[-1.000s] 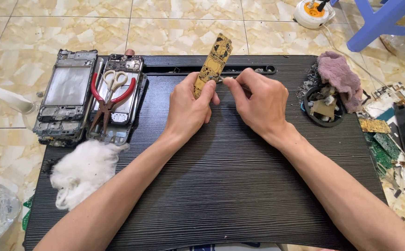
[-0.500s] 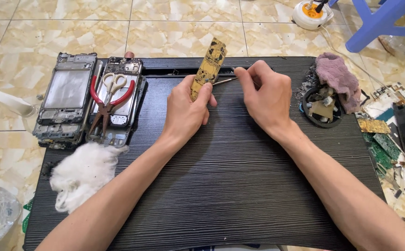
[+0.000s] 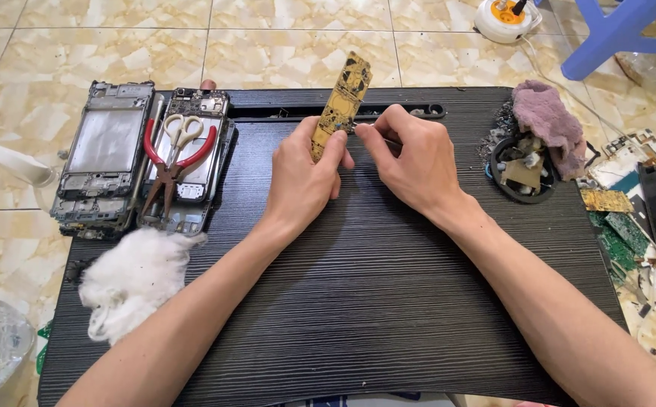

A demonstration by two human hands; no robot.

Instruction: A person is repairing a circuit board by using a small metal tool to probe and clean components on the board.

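Two hands around upright circuit board

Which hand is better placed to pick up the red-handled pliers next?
Left. The left hand lies nearer the red-handled pliers resting on the phone frames, though it grips the yellow circuit board. The right hand is farther and pinches a thin tool.

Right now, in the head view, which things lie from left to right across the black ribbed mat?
Grey phone frame → red-handled pliers → left hand holding yellow circuit board → right hand → black round dish of scraps.
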